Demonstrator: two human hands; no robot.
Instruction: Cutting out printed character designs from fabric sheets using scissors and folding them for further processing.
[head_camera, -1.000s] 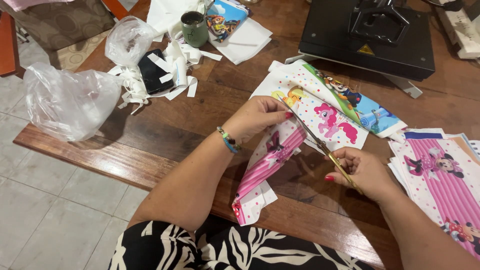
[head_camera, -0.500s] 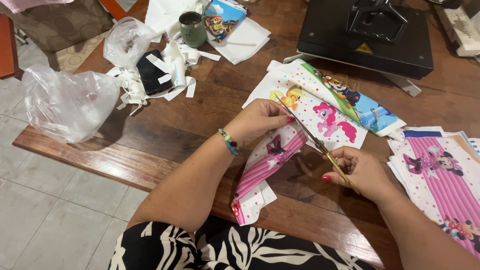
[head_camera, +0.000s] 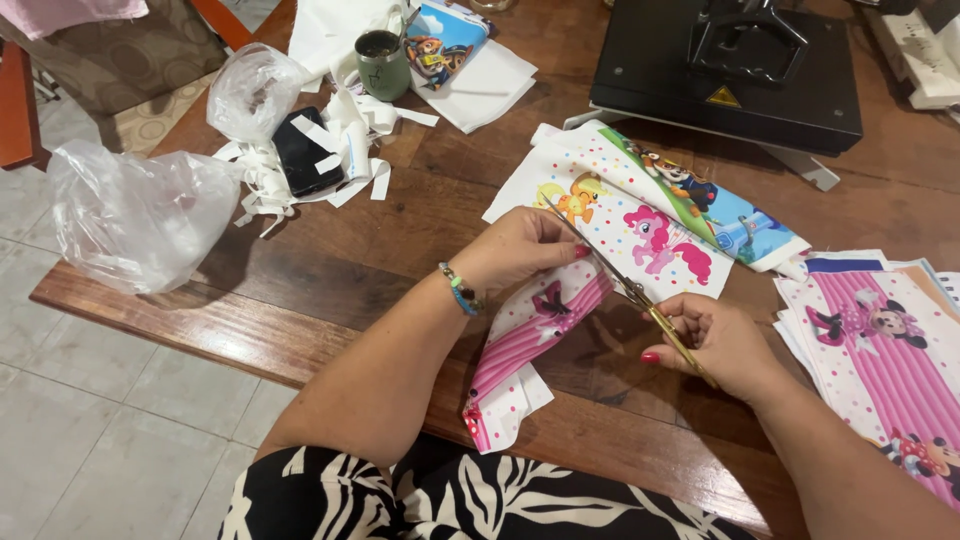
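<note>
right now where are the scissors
In the head view, the gold-handled scissors are right of centre in the right hand, blades angled up-left to the pink striped sheet that the left hand holds.

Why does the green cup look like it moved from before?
No, the green cup has not moved: it sits beside the same white paper scraps on the wooden table. Only the picture size differs.
</note>
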